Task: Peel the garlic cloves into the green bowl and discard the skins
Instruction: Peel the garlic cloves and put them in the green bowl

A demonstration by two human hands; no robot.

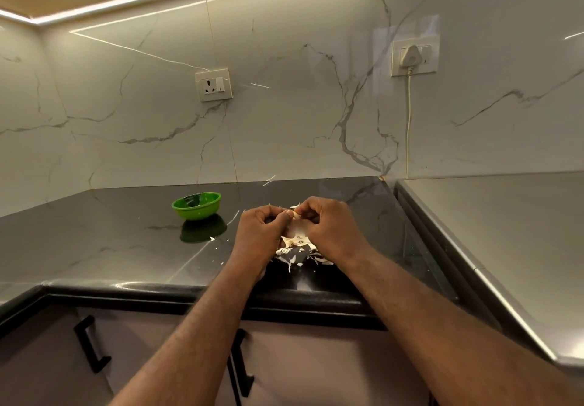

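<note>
Here, one clove [296,215]; one bowl [199,213].

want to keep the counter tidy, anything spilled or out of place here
Yes: skins lie in a loose pile on the counter under the left hand and right hand, which pinch a clove, with stray flakes scattered toward the bowl. Nothing else looks askew.

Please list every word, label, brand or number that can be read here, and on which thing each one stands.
None can be read.
The small mark on the switch of the white wall socket is too small to tell.
The round green plastic bowl and the white plug show no print.
</note>
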